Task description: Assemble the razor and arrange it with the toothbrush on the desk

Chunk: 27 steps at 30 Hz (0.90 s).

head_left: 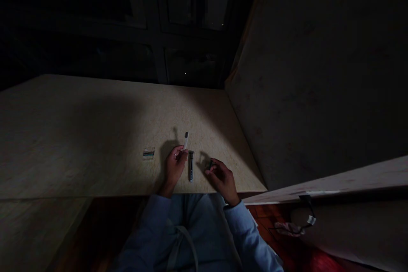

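My left hand [176, 165] pinches a slim white stick with a dark grey head, which looks like a toothbrush [186, 139], its head pointing up and away from me. To the right of that hand a dark razor [191, 168] with a pale end lies on the pale tabletop [105, 161], its head at the far end. My right hand [223, 176] has thumb and fingers closed on a small dark piece [210, 164], possibly a razor cartridge; the fingers partly cover it. Left of both hands lies a small clear pack [148, 154] with a dark and teal strip in it.
Dark window panes [194, 63] stand behind the tabletop. A patterned wall [302, 93] rises along its right side. The front edge runs just before my lap. A black cable [310, 210] and a pinkish cloth [288, 228] are low on the right.
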Each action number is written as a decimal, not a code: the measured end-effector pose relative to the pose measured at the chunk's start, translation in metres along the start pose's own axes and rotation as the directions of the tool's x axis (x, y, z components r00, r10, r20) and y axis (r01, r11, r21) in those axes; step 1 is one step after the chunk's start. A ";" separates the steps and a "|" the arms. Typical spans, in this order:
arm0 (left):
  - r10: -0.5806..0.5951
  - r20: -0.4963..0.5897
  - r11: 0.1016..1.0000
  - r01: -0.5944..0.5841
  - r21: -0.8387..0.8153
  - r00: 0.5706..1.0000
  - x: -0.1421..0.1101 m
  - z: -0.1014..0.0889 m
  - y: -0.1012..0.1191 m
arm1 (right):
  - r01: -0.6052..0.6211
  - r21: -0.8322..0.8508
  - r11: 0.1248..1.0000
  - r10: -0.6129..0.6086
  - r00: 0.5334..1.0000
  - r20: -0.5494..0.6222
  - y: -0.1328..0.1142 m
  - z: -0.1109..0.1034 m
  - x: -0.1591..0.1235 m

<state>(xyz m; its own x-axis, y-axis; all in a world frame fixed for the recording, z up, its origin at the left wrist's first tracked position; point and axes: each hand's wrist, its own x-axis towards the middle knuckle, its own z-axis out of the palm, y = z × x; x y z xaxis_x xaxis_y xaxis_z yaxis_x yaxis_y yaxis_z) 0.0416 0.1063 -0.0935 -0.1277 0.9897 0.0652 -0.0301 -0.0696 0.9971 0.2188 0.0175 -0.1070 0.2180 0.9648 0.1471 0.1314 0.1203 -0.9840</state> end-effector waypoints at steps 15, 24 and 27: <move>0.122 0.073 0.980 -0.132 0.150 0.990 -0.027 0.011 0.023 | 0.007 0.061 0.998 -0.008 1.000 0.016 -0.001 -0.002 0.000; 0.065 0.330 0.965 -0.144 0.221 0.942 -0.031 0.068 0.055 | -0.058 -0.105 0.993 0.055 0.998 -0.030 -0.013 -0.059 -0.006; -0.002 0.391 0.882 -0.183 0.435 0.920 -0.032 0.093 0.050 | -0.058 -0.328 0.943 0.051 0.998 -0.031 -0.016 -0.095 -0.001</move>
<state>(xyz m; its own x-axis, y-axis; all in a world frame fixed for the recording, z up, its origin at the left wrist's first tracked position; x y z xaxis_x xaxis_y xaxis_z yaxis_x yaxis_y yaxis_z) 0.1362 0.0829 -0.0420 0.2705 0.9600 0.0727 0.4282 -0.1876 0.8840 0.3080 -0.0076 -0.0815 0.2545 0.9619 0.1000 0.4281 -0.0193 -0.9035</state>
